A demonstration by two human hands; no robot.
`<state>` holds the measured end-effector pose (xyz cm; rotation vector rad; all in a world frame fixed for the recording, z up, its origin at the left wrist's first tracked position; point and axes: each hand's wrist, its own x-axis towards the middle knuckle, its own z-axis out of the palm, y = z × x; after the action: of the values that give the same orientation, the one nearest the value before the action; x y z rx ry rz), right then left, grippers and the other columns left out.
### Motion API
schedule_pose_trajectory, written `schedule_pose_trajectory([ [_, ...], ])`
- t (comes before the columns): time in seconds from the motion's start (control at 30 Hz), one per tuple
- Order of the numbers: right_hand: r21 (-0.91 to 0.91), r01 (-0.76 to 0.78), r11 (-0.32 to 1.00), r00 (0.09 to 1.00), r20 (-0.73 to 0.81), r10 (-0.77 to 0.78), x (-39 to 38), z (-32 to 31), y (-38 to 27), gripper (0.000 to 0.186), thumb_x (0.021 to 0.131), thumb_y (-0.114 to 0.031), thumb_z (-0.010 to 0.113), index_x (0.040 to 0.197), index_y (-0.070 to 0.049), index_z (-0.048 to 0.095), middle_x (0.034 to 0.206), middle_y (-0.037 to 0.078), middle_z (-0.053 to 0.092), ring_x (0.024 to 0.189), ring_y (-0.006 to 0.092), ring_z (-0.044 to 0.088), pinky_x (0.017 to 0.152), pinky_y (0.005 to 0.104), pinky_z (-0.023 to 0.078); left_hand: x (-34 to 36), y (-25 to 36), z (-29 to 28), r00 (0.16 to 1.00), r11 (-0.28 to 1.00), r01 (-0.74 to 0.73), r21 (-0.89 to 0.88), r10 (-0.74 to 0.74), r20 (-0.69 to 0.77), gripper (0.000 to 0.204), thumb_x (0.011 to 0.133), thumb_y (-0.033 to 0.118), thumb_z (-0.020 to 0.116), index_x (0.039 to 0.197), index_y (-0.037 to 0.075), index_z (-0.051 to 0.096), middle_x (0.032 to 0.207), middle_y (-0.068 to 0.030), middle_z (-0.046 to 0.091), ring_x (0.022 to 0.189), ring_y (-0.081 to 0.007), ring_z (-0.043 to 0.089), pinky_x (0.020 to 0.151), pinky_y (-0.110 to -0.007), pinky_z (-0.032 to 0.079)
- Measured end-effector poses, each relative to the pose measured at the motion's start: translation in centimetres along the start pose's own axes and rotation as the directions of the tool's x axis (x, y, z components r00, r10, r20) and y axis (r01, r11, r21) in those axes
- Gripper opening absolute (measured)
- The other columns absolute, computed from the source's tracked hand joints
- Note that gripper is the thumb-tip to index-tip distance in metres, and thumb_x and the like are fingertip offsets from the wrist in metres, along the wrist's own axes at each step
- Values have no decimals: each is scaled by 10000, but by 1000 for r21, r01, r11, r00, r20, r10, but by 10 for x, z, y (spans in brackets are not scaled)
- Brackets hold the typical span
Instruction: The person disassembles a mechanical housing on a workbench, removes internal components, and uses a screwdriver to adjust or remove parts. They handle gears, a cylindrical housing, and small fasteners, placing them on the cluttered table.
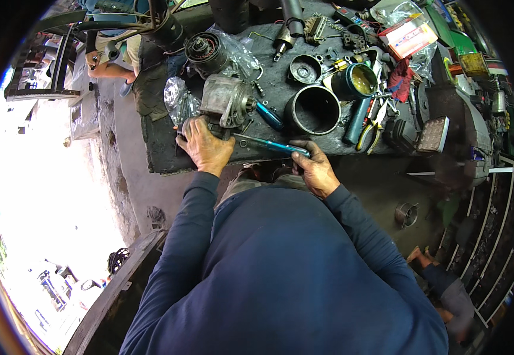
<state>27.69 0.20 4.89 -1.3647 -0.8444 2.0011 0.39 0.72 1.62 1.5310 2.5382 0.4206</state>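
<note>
The grey cast-metal motor housing (226, 100), a greasy starter-like unit with a gear end showing, lies on its side on the dark, oil-stained workbench (162, 151), and everything else is best placed from it. The left hand (205, 147) rests just below the housing at the bench's near edge, fingers curled down against its base, apparently steadying it. Below and to the right of the housing, the right hand (313, 168) is closed around the blue handle of a slim screwdriver (271, 144), whose shaft lies nearly flat and points toward the housing's lower end; whether the tip is seated cannot be told. Right of the housing stand a black open metal cylinder (314, 110) and a smaller round black cap (305, 68), with a second blue-handled tool (268, 115) between. Judging by these loose parts, the disassembly looks partly done, the main housing still unopened.
</note>
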Motion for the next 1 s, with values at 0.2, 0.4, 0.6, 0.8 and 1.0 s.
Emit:
schedule_pose_trajectory([
  [0.2, 396, -583, 710, 788, 488, 375, 6, -18, -9, 320, 1119, -356, 573, 1300, -97, 617, 882, 21, 584, 687, 93, 519, 568, 256, 435, -1, 0, 0, 999, 1000, -27, 7, 27, -32, 833, 592, 343, 942, 1263, 72, 529, 1263, -104, 571, 1350, -341, 512, 1201, -687, 271],
  [0.4, -264, -6, 964, 1000, -3, 5, 5, -9, -8, 322, 1084, -220, 640, 1373, -79, 637, 1057, 52, 645, 730, 91, 535, 593, 270, 473, 2, 2, -1, 1000, 1000, -13, 0, 13, 17, 851, 614, 365, 960, 1282, 81, 515, 1339, -95, 556, 1419, -345, 447, 1197, -746, 250],
  [0.6, -322, -88, 943, 975, 166, 148, 16, -14, -10, 322, 1084, -171, 627, 1369, -23, 643, 1007, 93, 735, 746, 87, 596, 639, 259, 504, 2, 1, -3, 1000, 1000, -12, -3, 12, 13, 861, 612, 361, 956, 1291, 75, 512, 1337, -97, 557, 1418, -345, 446, 1204, -732, 255],
  [0.8, 323, -236, 917, 970, 17, 244, 23, -19, -1, 284, 987, -113, 759, 1249, -18, 707, 1053, 82, 730, 809, 107, 622, 644, 260, 498, 1, 2, -4, 1000, 1000, -10, -11, 10, 10, 846, 599, 347, 956, 1275, 72, 528, 1321, -97, 565, 1403, -349, 460, 1203, -729, 260],
  [1.0, -281, -106, 954, 977, 149, 152, 21, -25, -19, 340, 1008, -107, 712, 1333, -22, 666, 1085, 115, 715, 768, 94, 598, 573, 267, 484, 3, 2, -5, 1000, 1000, -7, -3, 7, 2, 838, 603, 338, 948, 1279, 74, 530, 1316, -97, 567, 1388, -345, 471, 1202, -727, 263],
])
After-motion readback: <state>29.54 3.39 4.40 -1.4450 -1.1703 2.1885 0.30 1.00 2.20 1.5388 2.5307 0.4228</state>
